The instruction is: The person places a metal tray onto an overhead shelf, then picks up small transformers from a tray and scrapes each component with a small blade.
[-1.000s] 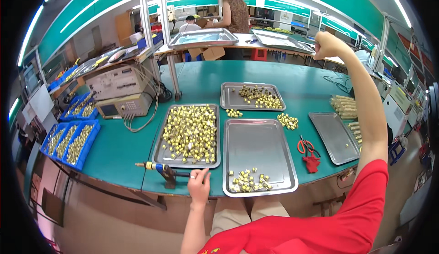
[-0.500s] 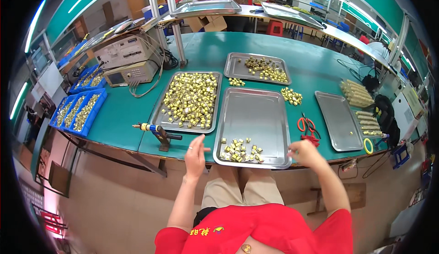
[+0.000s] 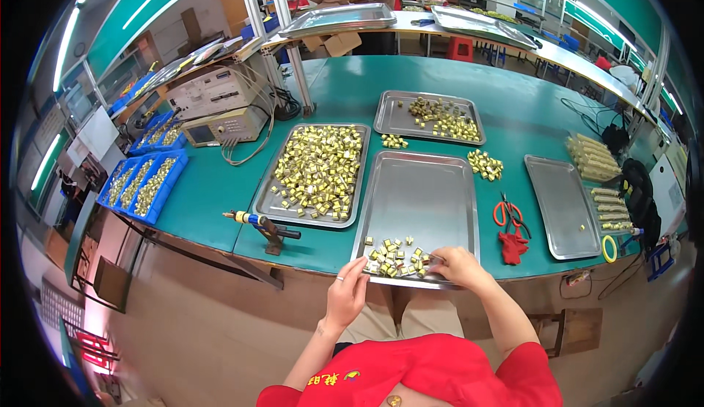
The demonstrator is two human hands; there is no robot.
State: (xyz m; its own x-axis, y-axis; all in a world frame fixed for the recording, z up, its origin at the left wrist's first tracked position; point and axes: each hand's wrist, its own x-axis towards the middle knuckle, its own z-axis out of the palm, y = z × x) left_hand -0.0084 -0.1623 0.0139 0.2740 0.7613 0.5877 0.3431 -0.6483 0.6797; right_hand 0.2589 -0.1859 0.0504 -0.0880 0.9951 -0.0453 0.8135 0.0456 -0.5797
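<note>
A large metal tray (image 3: 418, 187) lies in front of me at the bench's near edge. In its near part is a loose pile of small yellow-and-silver block-shaped components (image 3: 396, 259). My left hand (image 3: 347, 293) is at the tray's near left corner beside the pile, fingers stretched out; I see nothing held in it. My right hand (image 3: 458, 266) reaches over the near right part of the tray, its bent fingertips closed at the pile's right side. Whatever those fingertips hold is hidden.
Fuller component trays stand left (image 3: 312, 176) and behind (image 3: 433, 114). A handheld tool on a stand (image 3: 268, 232) is left; orange-handled pliers (image 3: 507, 213), a red cloth-like item (image 3: 512, 246) and another tray (image 3: 561, 202) are right. Blue bins (image 3: 150, 187) and instruments (image 3: 220, 125) stand far left.
Both hands have moved inward to the pile in the near tray, the left one rightward and the right one leftward. The whole view has shifted slightly.
</note>
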